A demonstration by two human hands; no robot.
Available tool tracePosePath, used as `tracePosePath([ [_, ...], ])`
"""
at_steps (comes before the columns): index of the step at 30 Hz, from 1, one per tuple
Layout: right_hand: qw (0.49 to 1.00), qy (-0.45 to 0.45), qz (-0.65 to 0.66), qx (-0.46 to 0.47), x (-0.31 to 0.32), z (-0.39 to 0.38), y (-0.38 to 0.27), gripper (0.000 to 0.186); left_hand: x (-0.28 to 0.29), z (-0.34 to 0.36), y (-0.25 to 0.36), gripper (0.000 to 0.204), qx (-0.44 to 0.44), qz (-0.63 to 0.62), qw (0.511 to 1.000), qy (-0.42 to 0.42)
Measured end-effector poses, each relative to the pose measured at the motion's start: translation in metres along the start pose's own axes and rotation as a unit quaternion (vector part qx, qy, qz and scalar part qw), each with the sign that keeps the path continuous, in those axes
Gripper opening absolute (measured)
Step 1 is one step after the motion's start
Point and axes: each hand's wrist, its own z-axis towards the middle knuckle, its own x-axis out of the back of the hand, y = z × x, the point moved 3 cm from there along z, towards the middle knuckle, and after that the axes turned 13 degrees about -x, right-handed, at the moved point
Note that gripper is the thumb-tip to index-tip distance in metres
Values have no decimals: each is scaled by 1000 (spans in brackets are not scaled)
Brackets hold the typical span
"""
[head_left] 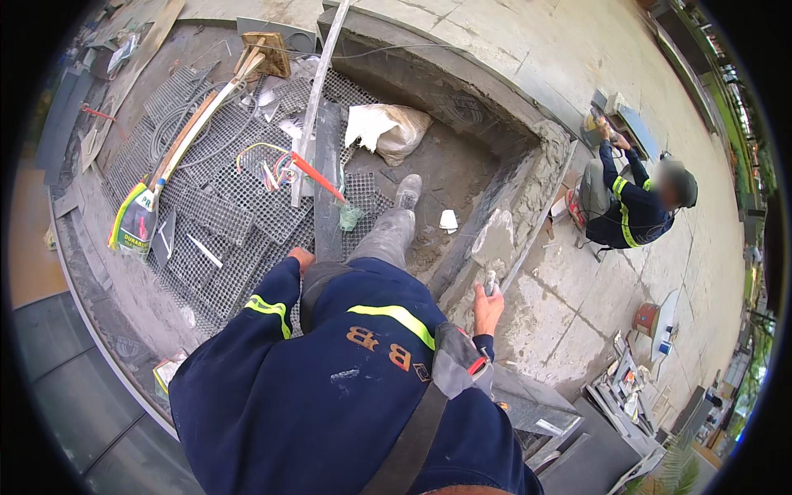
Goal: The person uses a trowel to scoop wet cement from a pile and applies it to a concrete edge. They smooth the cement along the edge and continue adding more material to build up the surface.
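My left hand (302, 258) hangs at my left side over the plastic grid panels (231, 216), beside a long grey beam (330, 235); its fingers are too hidden to read. My right hand (487, 307) grips the handle of a trowel (495, 241), whose pale blade is over the mortar-covered edge (525, 202) of a recessed pit. My grey shoe (408, 191) stands in the pit near a white sack (394, 134) and a small white scrap (448, 220). A metal straight edge (540, 219) runs along the pit's right edge.
Brooms (206, 120), cables, a red-handled tool (318, 176) and a board (307, 124) lie across the left. A co-worker (635, 202) crouches on the right pavement, hands on a tool. A bucket (647, 318) and stacked offcuts (627, 396) stand lower right.
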Motion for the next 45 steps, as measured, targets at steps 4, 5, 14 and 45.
tracePosePath([
  [4,995,-30,46,81,-33,70,-112,29,-31,34,16,32,85,-255,959,86],
  [5,994,-56,61,78,-45,86,-142,28,-25,48,14,33,119,-331,930,106],
  [14,936,-321,134,53,-188,238,-397,23,167,99,-51,28,269,-777,508,257],
  [45,938,-290,170,86,-492,577,-675,30,466,329,-307,69,468,-563,547,405],
])
